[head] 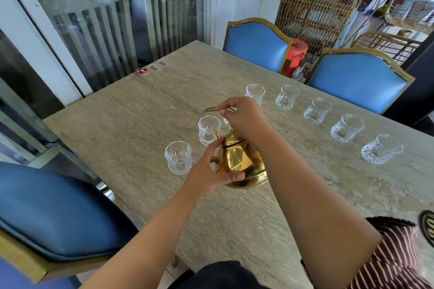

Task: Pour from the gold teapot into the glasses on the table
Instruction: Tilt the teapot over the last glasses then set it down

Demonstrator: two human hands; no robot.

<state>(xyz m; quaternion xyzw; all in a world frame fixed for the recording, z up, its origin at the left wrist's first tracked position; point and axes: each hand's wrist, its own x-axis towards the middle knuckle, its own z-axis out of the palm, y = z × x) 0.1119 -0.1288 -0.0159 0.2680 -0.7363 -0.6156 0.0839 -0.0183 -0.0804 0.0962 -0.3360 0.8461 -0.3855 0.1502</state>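
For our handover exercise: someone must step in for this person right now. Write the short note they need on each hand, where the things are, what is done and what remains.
Left hand: cupped against the side of the gold teapot, steadying it.
Right hand: above the pot, pinching its thin raised handle.
The teapot sits near the middle of the stone table, spout toward the nearest two glasses.
Five more glasses stand in a line on the right; another is partly hidden behind the right hand.
Done: nothing poured; every glass in clear view looks empty.
Left: lift, pour into each glass.
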